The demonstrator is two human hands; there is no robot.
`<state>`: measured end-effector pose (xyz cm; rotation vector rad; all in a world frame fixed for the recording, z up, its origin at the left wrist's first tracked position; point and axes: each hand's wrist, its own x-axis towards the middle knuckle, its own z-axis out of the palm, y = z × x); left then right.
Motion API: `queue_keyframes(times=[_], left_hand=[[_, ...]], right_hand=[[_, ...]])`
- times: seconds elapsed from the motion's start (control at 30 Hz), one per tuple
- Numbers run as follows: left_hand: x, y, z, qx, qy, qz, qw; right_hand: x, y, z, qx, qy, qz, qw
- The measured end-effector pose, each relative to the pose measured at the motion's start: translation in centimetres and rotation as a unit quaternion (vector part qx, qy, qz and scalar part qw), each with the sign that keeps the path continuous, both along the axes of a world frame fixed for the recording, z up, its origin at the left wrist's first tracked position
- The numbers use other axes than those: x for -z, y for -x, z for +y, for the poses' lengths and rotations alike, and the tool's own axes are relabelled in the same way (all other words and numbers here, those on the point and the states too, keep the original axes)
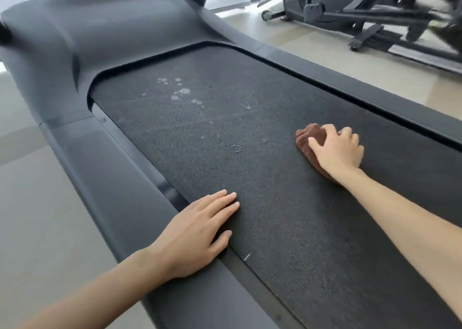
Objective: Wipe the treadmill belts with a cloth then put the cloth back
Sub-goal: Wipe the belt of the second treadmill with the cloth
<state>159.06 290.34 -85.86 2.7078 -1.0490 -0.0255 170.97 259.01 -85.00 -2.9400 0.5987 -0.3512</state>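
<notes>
right hand [337,151] grips brown cloth [306,138] on belt [225,158] | left hand [197,231] flat, fingers straight, on belt edge

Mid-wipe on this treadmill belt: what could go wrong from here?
1. The pale spots lie ahead and left of the cloth; strokes kept near the right edge could miss them.
2. The cloth is bunched under the right hand, so each pass likely covers only a narrow strip of the belt.
3. The left hand rests on the belt's edge; if the belt slips, that support may shift.
</notes>
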Motion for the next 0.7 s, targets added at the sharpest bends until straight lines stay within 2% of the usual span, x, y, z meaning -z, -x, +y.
queue_keyframes(times=[0.17,0.3,0.37,0.47,0.6,0.7], left_hand=[[-0.4,-3.6,1.8,0.012,-0.002,-0.023,1.000],[-1.0,-8.4,6.6,-0.047,-0.016,-0.054,0.997],[-0.7,-10.7,8.9,-0.088,-0.022,-0.039,0.995],[0.2,-12.7,10.4,-0.111,-0.040,0.015,0.993],[1.2,-13.3,10.6,-0.103,-0.030,0.005,0.994],[1.6,-13.5,10.8,-0.100,-0.017,0.003,0.995]], right_hand=[[0.5,0.0,7.0,-0.095,0.052,-0.022,0.994],[0.4,3.4,9.2,-0.241,0.083,-0.010,0.967],[0.0,5.3,8.5,-0.278,0.087,-0.008,0.956],[0.0,8.3,6.7,-0.257,0.091,-0.024,0.962],[0.1,10.1,5.3,-0.168,0.101,-0.025,0.980],[0.2,7.2,5.7,-0.082,0.105,-0.016,0.991]])
